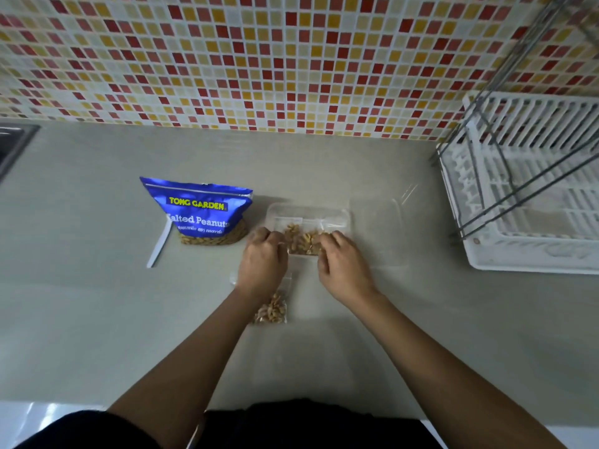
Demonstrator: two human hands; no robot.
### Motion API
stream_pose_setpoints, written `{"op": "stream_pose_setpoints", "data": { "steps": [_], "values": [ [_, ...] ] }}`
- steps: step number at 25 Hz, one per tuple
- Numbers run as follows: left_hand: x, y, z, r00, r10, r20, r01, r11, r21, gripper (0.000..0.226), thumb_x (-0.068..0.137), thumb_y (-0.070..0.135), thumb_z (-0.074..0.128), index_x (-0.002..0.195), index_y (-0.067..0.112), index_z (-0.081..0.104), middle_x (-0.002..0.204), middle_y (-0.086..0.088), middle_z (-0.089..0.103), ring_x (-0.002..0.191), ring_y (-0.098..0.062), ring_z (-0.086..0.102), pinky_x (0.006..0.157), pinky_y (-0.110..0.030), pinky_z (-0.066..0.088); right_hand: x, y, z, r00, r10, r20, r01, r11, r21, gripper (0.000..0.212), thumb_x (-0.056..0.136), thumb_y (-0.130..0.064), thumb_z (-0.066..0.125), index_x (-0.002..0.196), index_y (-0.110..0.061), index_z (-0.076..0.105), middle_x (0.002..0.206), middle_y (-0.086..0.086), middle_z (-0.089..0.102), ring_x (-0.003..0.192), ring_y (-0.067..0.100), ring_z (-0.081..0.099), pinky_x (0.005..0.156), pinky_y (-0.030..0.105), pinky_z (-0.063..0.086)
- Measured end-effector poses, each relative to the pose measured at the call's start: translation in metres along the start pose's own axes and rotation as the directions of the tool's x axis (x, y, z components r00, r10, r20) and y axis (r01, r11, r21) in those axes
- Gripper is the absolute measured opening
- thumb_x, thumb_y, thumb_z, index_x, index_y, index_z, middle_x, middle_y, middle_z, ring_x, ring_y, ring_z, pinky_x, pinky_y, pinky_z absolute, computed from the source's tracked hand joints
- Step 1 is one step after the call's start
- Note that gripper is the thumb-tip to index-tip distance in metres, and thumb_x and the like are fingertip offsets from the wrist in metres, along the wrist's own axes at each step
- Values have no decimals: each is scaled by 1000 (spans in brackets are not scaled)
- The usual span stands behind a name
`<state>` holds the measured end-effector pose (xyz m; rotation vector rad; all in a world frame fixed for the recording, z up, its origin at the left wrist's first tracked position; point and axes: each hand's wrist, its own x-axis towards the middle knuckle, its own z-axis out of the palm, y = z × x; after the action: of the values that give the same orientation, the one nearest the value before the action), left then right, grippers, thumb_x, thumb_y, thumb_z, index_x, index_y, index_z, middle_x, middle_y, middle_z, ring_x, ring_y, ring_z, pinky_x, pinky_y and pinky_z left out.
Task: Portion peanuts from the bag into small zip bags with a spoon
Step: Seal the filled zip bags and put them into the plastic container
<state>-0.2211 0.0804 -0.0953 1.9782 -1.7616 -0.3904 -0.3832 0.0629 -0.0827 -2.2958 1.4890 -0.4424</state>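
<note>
Pale grey desk [97, 319], smooth, set against a wall of red, yellow and cream mosaic tiles [259, 59]. A white dish rack [525, 202] stands at the right end; a sink corner [13, 144] shows at far left. The blue peanut bag [201, 210] stands upright left of centre, with a white spoon [160, 244] lying just beside it on the desk. Left hand [262, 259] and right hand [343, 265] each have their fingers [334, 238] curled, pinching opposite ends of a small zip bag [303, 243] part-filled with peanuts. Clear plastic [308, 212] lies behind it; its nature cannot be told. A second filled zip bag [272, 309] lies flat beside the left wrist.
</note>
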Motion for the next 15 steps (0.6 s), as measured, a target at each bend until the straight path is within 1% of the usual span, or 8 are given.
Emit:
{"op": "stream_pose_setpoints", "data": {
  "steps": [2,4,5,7,8,9,12,15],
  "values": [
    [-18,-20,-16,1000,-11,7,11,1000,-26,21,79,3,58,97,2,69,94,-22,63,83,-40,62,69,-40,53,-22,-14,8,997,15,82,-25,993,116,21,85,-9,51,106,-9,55,107,12,55,93,29,56,75,30,42],
    [-27,-39,-33,982,-173,74,171,985,31,26,82,6,58,106,4,66,105,-22,61,92,-39,60,79,-39,50,-34,-25,20,974,64,219,-101,981,163,23,87,-16,53,110,-14,50,109,11,52,90,28,57,73,28,39],
    [-30,-46,-41,949,-273,156,262,961,92,30,84,12,58,113,6,63,111,-21,58,98,-38,59,84,-38,48,-36,-29,27,955,102,279,-155,972,176,25,87,-20,55,111,-15,48,108,10,50,87,27,57,72,27,38],
    [-37,-52,-50,809,-452,376,406,892,200,43,86,26,58,124,8,50,118,-21,55,108,-37,55,86,-36,44,-42,-41,41,923,199,331,-279,935,218,32,86,-26,59,113,-16,45,106,10,47,84,24,54,72,25,38],
    [-45,-49,-50,758,-483,438,448,874,188,48,85,29,60,125,7,44,118,-22,55,109,-37,54,83,-35,43,-45,-47,48,917,241,319,-324,915,240,36,84,-26,62,114,-15,45,106,10,46,86,25,53,73,25,38],
    [-53,-48,-47,746,-477,466,471,871,138,51,85,29,62,125,6,41,116,-22,55,107,-37,54,80,-35,43,-50,-53,55,919,270,287,-345,903,256,38,83,-25,64,114,-14,45,107,11,46,91,27,52,75,26,38],
    [-75,-44,-37,810,-422,406,485,872,-62,46,82,20,66,120,8,45,106,-17,56,100,-36,54,76,-33,43,-60,-59,71,919,333,212,-386,868,313,36,78,-15,68,110,-13,52,113,15,47,102,29,50,86,29,42],
    [-83,-49,-32,849,-379,369,482,842,-243,35,78,15,69,111,12,57,88,-4,62,90,-26,61,73,-25,45,-64,-51,76,899,375,225,-436,809,394,31,75,-7,68,104,-14,61,110,12,58,99,24,59,88,28,48]
  ]
}}
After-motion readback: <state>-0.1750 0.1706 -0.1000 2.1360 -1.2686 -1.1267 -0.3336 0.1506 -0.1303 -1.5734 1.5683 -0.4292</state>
